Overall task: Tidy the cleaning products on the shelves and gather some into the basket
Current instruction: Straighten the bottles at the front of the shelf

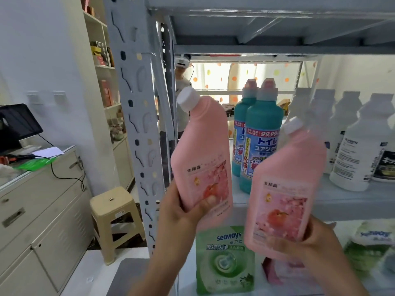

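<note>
My left hand (181, 212) grips the base of a pink bottle (201, 150) with a white cap, held upright in front of the shelf's left end. Another pink bottle (286, 189) of the same kind, tilted slightly right, is held near its bottom by my right hand (314, 244). Both bottles hang in the air in front of the grey shelf board (352, 201). Behind them two teal bottles (258, 135) stand on that shelf. Several white bottles (359, 146) stand to the right. No basket is in view.
A green Seaways pouch (224, 259) and a pink pouch (275, 274) stand on the shelf below; another green pouch (372, 244) is at right. The grey rack upright (136, 124) rises at left. A beige stool (115, 218) and a cabinet (38, 210) stand left. A person (181, 95) stands beyond the rack.
</note>
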`<state>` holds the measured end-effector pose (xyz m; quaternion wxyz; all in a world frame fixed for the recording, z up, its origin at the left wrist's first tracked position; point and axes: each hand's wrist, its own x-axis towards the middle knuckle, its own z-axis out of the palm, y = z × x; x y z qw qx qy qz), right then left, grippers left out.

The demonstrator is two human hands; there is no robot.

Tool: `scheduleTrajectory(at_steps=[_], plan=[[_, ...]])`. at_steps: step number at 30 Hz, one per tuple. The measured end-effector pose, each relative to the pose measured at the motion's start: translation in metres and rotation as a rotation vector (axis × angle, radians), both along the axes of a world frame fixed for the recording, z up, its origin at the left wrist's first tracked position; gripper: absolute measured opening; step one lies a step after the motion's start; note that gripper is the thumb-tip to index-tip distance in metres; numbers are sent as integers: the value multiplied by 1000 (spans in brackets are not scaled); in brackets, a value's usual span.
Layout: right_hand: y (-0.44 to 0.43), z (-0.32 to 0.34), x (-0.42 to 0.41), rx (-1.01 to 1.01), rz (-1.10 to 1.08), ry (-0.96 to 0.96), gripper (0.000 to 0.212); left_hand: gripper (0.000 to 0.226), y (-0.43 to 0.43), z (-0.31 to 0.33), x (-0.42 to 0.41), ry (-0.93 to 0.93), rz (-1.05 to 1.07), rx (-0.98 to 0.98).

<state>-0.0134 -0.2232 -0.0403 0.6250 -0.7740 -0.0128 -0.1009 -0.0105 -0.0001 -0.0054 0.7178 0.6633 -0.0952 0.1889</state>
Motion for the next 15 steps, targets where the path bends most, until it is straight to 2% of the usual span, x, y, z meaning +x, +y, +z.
scheduleTrajectory(at_steps=[4, 8, 9, 12, 15], plan=[[0, -21, 1, 40, 76, 59, 74, 43, -3, 9, 35, 32, -38, 72], [6, -31, 2, 81, 86, 40, 57, 44, -5, 11, 71, 137, -51, 92], [8, -32, 2, 86, 109, 43, 58, 43, -5, 12, 78, 150, -44, 94], [11, -38, 1, 110, 153, 59, 83, 41, -6, 14, 96, 144, 16, 123], [14, -41, 1, 144, 200, 70, 82, 44, -6, 16, 105, 140, 51, 125]])
